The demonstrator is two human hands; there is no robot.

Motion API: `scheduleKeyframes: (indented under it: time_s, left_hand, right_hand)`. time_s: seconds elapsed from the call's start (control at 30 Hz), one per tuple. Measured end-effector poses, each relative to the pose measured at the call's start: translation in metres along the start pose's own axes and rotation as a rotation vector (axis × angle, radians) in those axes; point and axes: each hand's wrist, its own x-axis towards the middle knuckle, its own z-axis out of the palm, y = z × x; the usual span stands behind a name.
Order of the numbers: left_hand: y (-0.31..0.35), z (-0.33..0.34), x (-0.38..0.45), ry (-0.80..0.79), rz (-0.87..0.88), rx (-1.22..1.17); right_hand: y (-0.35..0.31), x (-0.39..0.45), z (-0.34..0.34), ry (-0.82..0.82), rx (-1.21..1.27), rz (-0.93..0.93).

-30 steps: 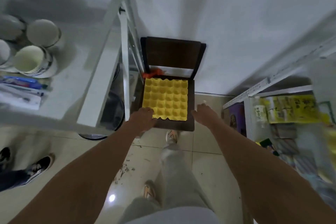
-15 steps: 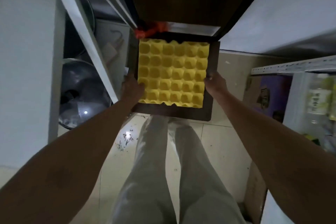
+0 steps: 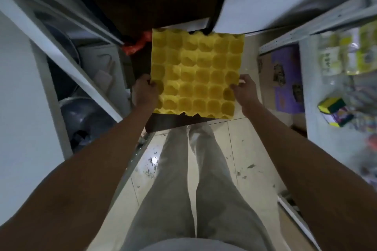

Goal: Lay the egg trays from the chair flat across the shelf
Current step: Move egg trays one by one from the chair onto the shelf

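Note:
A yellow egg tray [image 3: 195, 75] is held flat above the dark brown chair [image 3: 163, 122], shifted a little right of the seat. My left hand [image 3: 143, 91] grips the tray's left edge and my right hand [image 3: 243, 89] grips its right edge. The chair's dark backrest [image 3: 155, 0] rises behind the tray. A white shelf unit [image 3: 67, 55] stands to the left and another white shelf [image 3: 334, 120] to the right. Whether more trays lie under this one is hidden.
A red-orange plastic scrap [image 3: 136, 44] lies at the chair's back left corner. Metal pots [image 3: 85, 116] sit low in the left shelf unit. The right shelf holds yellow packets [image 3: 334, 57] and a small box [image 3: 334, 112]. A purple box [image 3: 287, 79] stands on the tiled floor.
Both hands closed on the tray's side edges and lifted it off the chair seat, moving it slightly right. The camera has come closer and looks more steeply down.

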Motion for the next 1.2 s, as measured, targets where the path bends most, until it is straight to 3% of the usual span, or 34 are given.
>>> scheduleKeyframes:
  time_s: [0.13, 0.27, 0.5, 0.7, 0.83, 1.2]
  left_hand:
    - [0.055, 0.002, -0.043, -0.017, 0.193, -0.001]
    - [0.094, 0.011, -0.110, 0.031, 0.366, -0.036]
    - [0.163, 0.049, -0.279, -0.170, 0.647, 0.015]
    - [0.189, 0.071, -0.447, -0.208, 0.911, 0.168]
    - [0.159, 0.048, -0.499, -0.139, 1.000, 0.285]
    - [0.165, 0.051, -0.512, -0.151, 0.902, 0.328]
  right_hand:
    - [0.013, -0.063, -0.066, 0.147, 0.157, -0.026]
    - [0.045, -0.136, -0.128, 0.186, 0.314, -0.073]
    - [0.135, -0.274, -0.241, 0.473, 0.450, -0.076]
    - [0.228, -0.402, -0.336, 0.625, 0.571, -0.075]
    - [0.264, -0.460, -0.365, 0.588, 0.537, -0.093]
    - [0.271, -0.476, -0.363, 0.432, 0.567, -0.055]
